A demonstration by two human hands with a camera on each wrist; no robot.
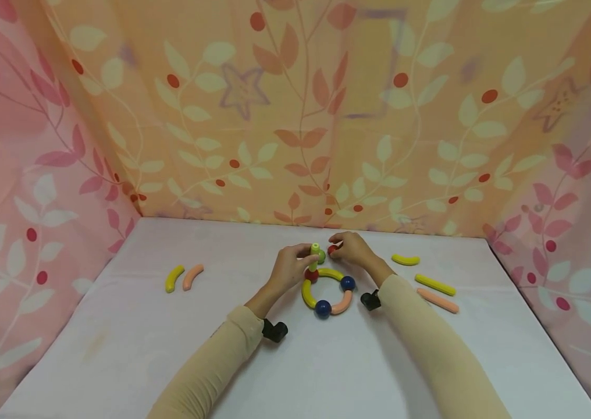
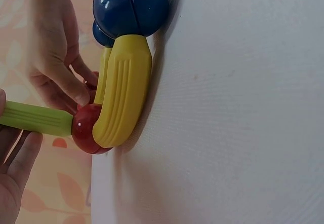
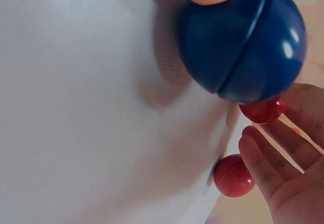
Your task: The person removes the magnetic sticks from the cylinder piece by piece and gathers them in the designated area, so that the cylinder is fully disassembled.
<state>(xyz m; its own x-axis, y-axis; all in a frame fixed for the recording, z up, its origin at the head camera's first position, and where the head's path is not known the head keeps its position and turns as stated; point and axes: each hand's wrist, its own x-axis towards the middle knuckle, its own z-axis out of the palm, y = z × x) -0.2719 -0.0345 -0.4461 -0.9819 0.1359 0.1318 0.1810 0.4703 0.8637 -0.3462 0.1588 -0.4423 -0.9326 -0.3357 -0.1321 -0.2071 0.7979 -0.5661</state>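
My left hand [image 1: 291,266] holds a light green stick [image 1: 314,256] upright between thumb and fingers. The stick's lower end meets a red ball [image 2: 87,128] of a ring. That ring joins curved yellow pieces [image 2: 124,92], a curved pink piece [image 1: 341,304], the red ball and two blue balls [image 1: 323,309]. Just beyond the ring, my right hand [image 1: 355,249] has thumb and fingers about a red ball [image 1: 333,250]. In the right wrist view another red ball [image 3: 234,176] lies close by its fingers. A green ball [image 1: 321,256] shows partly behind the stick.
Curved yellow [image 1: 174,279] and pink [image 1: 193,277] pieces lie at the left. On the right are a curved yellow piece [image 1: 405,260], a straight yellow stick [image 1: 434,284] and a straight pink stick [image 1: 437,300]. Patterned cloth [image 1: 295,116] walls the white table [image 1: 133,349].
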